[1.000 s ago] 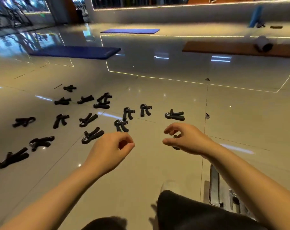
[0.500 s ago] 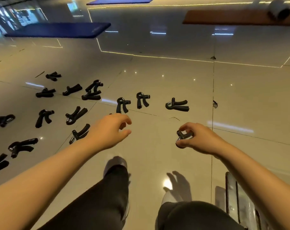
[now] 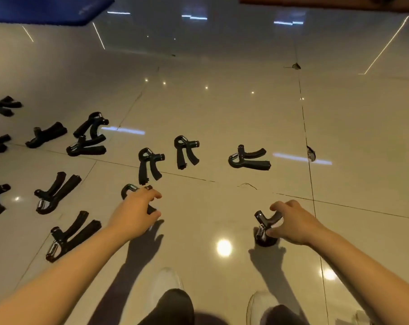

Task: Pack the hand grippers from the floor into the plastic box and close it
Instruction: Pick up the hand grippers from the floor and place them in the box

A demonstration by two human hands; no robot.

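Pickup step: my right hand pinches one hand gripper off the floor, my left hand curls around another gripper; next, lift both, box unseen.

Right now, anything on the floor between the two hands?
No. In the head view the floor between the left hand and right hand is bare tile: only a light glare and the hands' shadows.

Left hand now grasps hand gripper
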